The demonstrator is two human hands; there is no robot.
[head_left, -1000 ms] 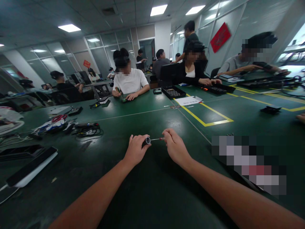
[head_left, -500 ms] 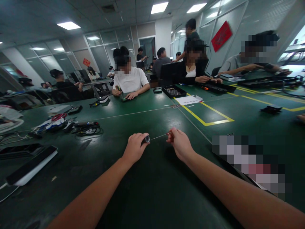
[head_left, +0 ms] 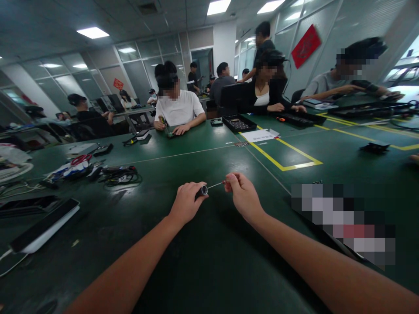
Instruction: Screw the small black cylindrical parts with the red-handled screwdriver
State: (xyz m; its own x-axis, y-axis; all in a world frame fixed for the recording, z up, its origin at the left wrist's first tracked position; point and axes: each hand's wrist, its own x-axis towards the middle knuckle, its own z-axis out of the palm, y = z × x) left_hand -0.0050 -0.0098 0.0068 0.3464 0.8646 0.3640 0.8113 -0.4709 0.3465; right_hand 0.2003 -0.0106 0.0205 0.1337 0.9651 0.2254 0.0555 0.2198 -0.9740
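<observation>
My left hand (head_left: 187, 201) is closed around a short black flashlight (head_left: 200, 191), its round glassy end facing right. Pinched in the fingers of my right hand (head_left: 244, 194) is a thin metal rod with a reddish end (head_left: 216, 185), slim like a small screwdriver. The rod points left, and its far tip is at the rim of the flashlight's round end. Whether it touches or passes beside the rim, I cannot tell. Both hands are over the green table (head_left: 196, 261), and my fingers hide most of the flashlight's body and the rod's reddish end.
Tangled black cables (head_left: 121, 175) and a black-and-white device (head_left: 46, 224) lie to the left. Ahead are a white paper sheet (head_left: 260, 135), yellow tape (head_left: 301, 166) and a black tray (head_left: 239, 123). Co-workers sit across the table. A blurred-out item (head_left: 343, 222) is at right.
My right hand has come left and slightly up, bringing the rod's tip to the flashlight's end. My left hand has shifted slightly right.
</observation>
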